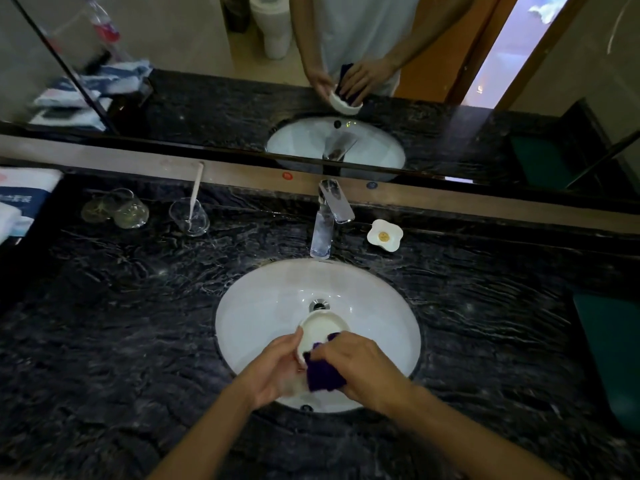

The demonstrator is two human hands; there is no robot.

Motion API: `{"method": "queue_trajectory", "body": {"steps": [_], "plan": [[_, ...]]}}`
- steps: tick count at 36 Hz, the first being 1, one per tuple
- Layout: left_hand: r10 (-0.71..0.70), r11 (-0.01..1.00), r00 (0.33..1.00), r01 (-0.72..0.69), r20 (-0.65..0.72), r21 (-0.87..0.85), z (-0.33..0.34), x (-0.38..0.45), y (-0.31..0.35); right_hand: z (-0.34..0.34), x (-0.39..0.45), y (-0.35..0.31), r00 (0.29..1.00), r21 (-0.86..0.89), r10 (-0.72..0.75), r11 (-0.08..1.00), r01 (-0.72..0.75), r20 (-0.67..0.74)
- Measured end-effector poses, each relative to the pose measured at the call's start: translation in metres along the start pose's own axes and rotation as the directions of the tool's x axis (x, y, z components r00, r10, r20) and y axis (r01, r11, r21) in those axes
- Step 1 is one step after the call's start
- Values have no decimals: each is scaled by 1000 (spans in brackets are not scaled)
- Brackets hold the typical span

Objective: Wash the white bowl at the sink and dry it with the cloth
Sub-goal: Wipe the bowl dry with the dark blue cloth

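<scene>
**Bowl held over sink, cloth inside it**

Bowl (320,330) is above the near half of the sink (256,306), tilted on edge, opening facing up and toward the person. Round bowl, no clear long axis. Left hand (277,367) grips its left rim, thumb over the edge. Right hand (360,365) is closed around a dark purple cloth (323,374), pressing it into the near right part of the bowl.

Counter (121,323) is dark veined stone. Tap (327,220) sits at the far edge of the sink; can't tell if water is running. Flower-shaped dish (385,234) is right of the tap; glasses (188,216) far left, one holding a toothbrush. Mirror (207,81) runs along the far wall. Room is dim.
</scene>
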State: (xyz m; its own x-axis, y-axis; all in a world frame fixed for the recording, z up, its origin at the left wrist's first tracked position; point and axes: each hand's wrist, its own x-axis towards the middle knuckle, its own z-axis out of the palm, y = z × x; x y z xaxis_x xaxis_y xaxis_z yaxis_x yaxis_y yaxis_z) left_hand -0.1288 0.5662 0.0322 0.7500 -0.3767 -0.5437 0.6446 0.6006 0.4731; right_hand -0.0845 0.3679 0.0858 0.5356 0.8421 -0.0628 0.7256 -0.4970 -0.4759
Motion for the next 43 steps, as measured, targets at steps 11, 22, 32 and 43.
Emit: {"method": "queue_trajectory", "body": {"steps": [11, 22, 32, 43], "plan": [[-182, 972, 969, 151, 165, 181, 6, 10, 51, -19, 5, 18, 966, -223, -251, 940, 260, 68], [-88, 987, 996, 91, -24, 134, 10, 13, 18, 44, 2, -30, 835, 310, 469, 870, -382, -288], [-131, 989, 976, 117, 176, 87, -6, 7, 28, 17, -7, 1, 957, -203, -222, 962, 183, -188], [-219, 945, 954, 155, 206, 287, 5, 7, 58, -7, 0, 24, 930, -290, -368, 889, 355, 11]]}}
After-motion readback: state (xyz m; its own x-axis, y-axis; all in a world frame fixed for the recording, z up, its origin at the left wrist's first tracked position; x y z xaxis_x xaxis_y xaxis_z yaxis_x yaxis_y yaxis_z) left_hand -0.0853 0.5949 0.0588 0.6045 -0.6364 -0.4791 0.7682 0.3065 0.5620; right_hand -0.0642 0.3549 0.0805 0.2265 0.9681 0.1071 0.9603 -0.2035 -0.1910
